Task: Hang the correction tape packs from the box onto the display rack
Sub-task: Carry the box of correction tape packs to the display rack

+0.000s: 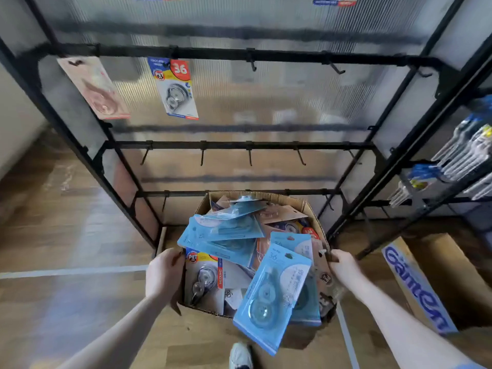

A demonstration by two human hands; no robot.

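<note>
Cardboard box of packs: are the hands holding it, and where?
Yes. The left hand grips the brown cardboard box by its left wall, and the right hand grips its right wall. Neither hand holds a correction tape pack.

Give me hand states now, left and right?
Left hand: closed on the left edge of the cardboard box.
Right hand: closed on the box's right edge.

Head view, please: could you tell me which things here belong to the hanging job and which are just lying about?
Job: cardboard box gripped by left hand and right hand; blue packs; display rack; two hung packs.
Lying about: printed box; neighbouring rack's goods; shoe.
</note>
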